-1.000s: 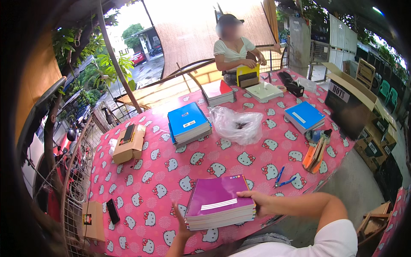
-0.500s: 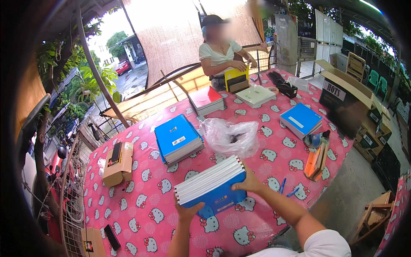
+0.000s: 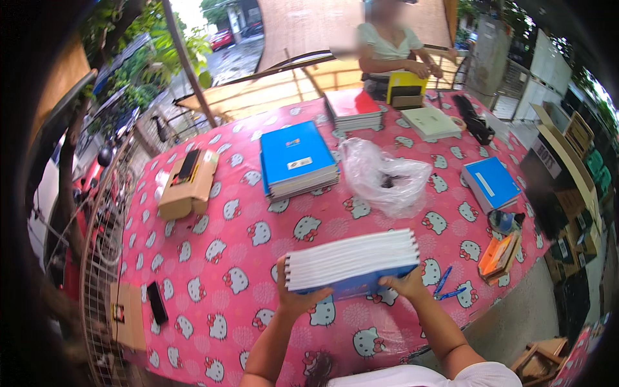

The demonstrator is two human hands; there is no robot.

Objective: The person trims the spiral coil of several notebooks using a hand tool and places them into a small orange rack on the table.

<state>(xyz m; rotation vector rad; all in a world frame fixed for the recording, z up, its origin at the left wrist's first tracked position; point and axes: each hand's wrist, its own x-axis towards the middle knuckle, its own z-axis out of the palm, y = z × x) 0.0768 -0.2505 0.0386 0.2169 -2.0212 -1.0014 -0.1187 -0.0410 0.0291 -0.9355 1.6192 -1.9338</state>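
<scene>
Between my two hands stands a stack of blue-covered notebooks (image 3: pixel 353 261), page edges up and a blue cover facing me. My left hand (image 3: pixel 298 291) grips its left end, thumb on the front cover. On the right end, my right hand (image 3: pixel 406 282) holds it the same way; the fingers behind are hidden. Beyond it lies another pile of blue notebooks (image 3: pixel 298 155). A crumpled clear plastic bag (image 3: pixel 387 180) rests to the right of that pile.
A pink patterned cloth (image 3: pixel 213 271) covers the table. Around it lie a cardboard box (image 3: pixel 187 184), a dark phone (image 3: pixel 157 303), blue pens (image 3: pixel 448 287), a smaller blue notebook pile (image 3: pixel 490 182) and red notebooks (image 3: pixel 353 106). Across, a person (image 3: pixel 393 48) handles a yellow folder (image 3: pixel 407 87).
My hands have turned the notebook stack more level, its page edges now facing up more. The view has shifted, so the table things appear higher and the person sits further right in it.
</scene>
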